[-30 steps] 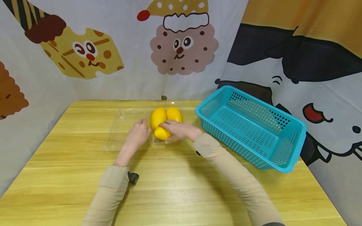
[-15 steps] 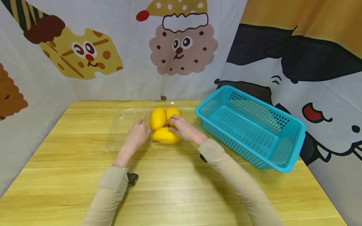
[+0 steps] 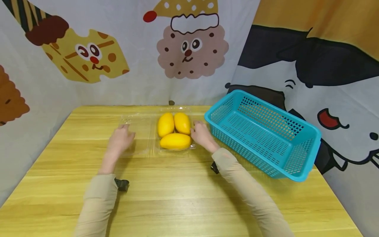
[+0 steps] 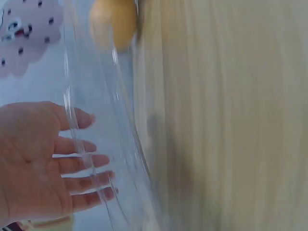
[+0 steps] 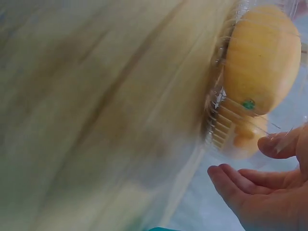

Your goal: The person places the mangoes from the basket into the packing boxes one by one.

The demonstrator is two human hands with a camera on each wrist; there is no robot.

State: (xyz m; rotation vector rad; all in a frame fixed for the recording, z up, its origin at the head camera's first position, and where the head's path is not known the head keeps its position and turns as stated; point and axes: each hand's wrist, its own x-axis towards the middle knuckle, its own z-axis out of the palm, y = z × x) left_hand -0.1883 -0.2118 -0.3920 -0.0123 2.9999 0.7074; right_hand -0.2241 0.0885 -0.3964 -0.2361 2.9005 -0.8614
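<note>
Three yellow mangoes point(image 3: 175, 141) lie in the right half of a clear plastic clamshell box point(image 3: 193, 146), two side by side behind and one crosswise in front. The box's clear lid point(image 3: 142, 135) lies folded out to the left. My left hand point(image 3: 119, 140) is at the lid's left side; in the left wrist view its fingers point(image 4: 82, 163) are spread and straight, seen partly through the plastic. My right hand point(image 3: 203, 135) is beside the box's right wall. In the right wrist view its thumb point(image 5: 279, 144) is at the wall, with the fingers apart from it and nothing gripped.
A blue perforated plastic basket point(image 3: 266, 164) stands at the right, angled, close to my right hand. The wooden table point(image 3: 177, 197) reaches back to a printed cloth point(image 3: 118, 92) with cartoon figures.
My right hand has left the mangoes and moved right to the box's side; the front mango lies crosswise. My left hand has moved left, from the box's middle to the lid's outer side.
</note>
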